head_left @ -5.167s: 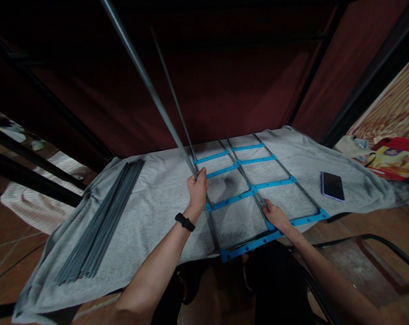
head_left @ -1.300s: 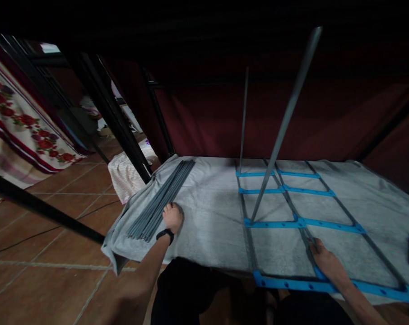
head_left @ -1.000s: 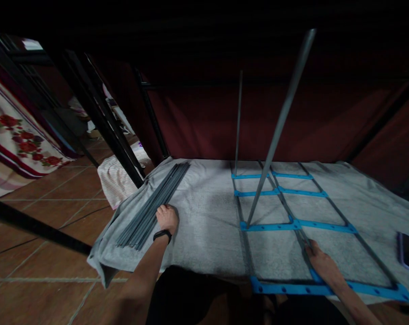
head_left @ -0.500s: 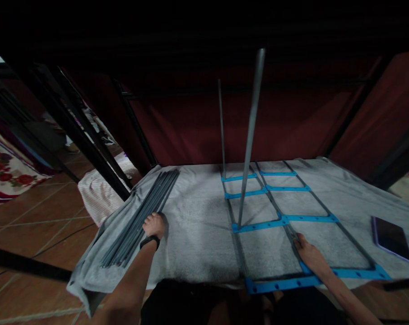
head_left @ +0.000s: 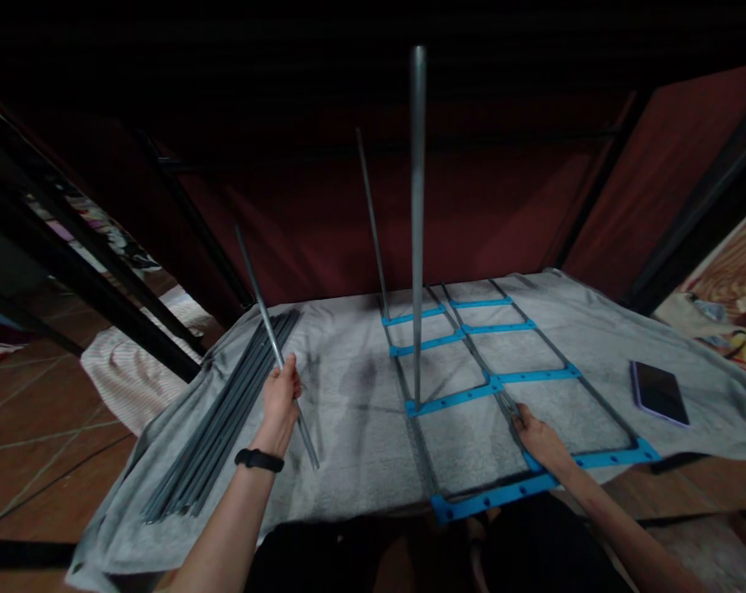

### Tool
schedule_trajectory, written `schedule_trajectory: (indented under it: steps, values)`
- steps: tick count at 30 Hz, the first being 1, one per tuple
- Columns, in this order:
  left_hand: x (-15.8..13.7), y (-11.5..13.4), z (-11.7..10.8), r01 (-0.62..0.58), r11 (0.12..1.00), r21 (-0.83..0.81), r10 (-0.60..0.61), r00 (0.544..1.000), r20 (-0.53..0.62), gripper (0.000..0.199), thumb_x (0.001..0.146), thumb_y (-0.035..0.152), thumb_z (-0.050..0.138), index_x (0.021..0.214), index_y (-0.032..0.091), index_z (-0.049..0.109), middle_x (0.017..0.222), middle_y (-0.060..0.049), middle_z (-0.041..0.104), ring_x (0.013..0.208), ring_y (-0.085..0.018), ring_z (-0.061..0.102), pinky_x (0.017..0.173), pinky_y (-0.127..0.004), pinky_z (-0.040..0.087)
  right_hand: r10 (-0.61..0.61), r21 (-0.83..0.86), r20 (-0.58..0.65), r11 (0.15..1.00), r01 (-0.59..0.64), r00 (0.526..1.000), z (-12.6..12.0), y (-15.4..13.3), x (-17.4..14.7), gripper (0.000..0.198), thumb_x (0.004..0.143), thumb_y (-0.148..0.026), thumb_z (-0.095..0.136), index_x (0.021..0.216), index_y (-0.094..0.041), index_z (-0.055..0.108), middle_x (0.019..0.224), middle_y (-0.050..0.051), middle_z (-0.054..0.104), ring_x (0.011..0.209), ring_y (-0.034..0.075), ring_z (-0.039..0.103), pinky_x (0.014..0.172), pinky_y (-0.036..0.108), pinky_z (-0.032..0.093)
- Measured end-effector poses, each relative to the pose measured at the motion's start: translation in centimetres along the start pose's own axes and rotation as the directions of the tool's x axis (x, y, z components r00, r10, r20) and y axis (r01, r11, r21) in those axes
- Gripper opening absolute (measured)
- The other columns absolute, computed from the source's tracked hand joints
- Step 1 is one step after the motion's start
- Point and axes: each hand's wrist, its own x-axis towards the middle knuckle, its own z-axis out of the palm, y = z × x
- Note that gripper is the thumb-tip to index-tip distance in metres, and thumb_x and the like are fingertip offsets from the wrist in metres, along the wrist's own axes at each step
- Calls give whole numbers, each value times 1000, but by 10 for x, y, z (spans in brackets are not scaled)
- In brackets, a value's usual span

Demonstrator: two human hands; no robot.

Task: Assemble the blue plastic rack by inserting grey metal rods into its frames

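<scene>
My left hand [head_left: 282, 395] is closed round a grey metal tube [head_left: 258, 296], tilted, its top leaning away to the left. Beneath and left of it lies a bundle of grey tubes [head_left: 225, 420] on the cloth. My right hand [head_left: 539, 436] has its fingers closed on a grey rail in the middle of a flat frame with blue connector strips [head_left: 539, 376]. One thick tube [head_left: 417, 206] stands upright in a blue strip at the frame's left side. Farther back, a second upright tube [head_left: 371, 222] rises from another strip.
A grey cloth [head_left: 342, 445] covers the low surface. To the right lies a phone with a purple edge [head_left: 659, 392]. Dark metal posts [head_left: 188, 222] stand at the left, with a dark red sheet [head_left: 299, 222] behind. Tiled floor [head_left: 27, 445] shows at the left.
My left hand has lifted one tube off the bundle and tilted it up. My right hand stays on the middle rail. The view has shifted to the right.
</scene>
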Motion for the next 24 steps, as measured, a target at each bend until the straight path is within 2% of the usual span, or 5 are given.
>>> schedule_trajectory:
  steps: [5, 8, 13, 18, 24]
  values:
    - [-4, 28, 75, -167, 952, -255, 169, 986, -17, 50, 71, 47, 71, 54, 22, 32, 42, 10, 31, 35, -6, 27, 36, -21, 20, 13, 13, -9, 1000, -13, 1000, -5, -4, -4, 48, 100, -30, 32, 140, -9, 47, 92, 19, 74, 92, 30, 72, 79, 35, 48]
    - [-2, 26, 116, -247, 914, -321, 246, 968, -44, 50, 74, 41, 68, 53, 23, 27, 42, 10, 26, 35, -5, 23, 37, -21, 20, 18, 21, -3, 1000, -18, 1000, -6, -5, -5, 47, 100, -30, 33, 140, -10, 47, 91, 19, 74, 91, 30, 72, 77, 35, 47]
    - [0, 11, 174, -252, 904, -346, 272, 962, 8, 49, 82, 40, 55, 49, 24, 23, 41, 8, 24, 35, -6, 24, 37, -23, 20, 22, 23, -1, 999, -22, 1000, -6, -5, -4, 47, 99, -30, 34, 140, -11, 47, 91, 18, 74, 90, 29, 72, 76, 34, 47]
    - [2, -1, 214, -222, 924, -311, 250, 967, 53, 48, 84, 38, 52, 50, 23, 22, 43, 8, 25, 37, -6, 25, 39, -22, 21, 18, 35, 1, 999, -18, 1000, -7, -4, -5, 47, 99, -31, 34, 139, -12, 48, 85, 16, 74, 85, 28, 72, 74, 33, 47]
    - [5, -23, 237, -163, 963, -214, 190, 975, 113, 47, 85, 39, 54, 51, 23, 26, 43, 8, 26, 39, -6, 27, 41, -22, 23, -4, 19, -35, 1000, 5, 999, -1, -3, -5, 48, 100, -32, 31, 139, -10, 48, 87, 16, 75, 82, 28, 73, 77, 36, 49]
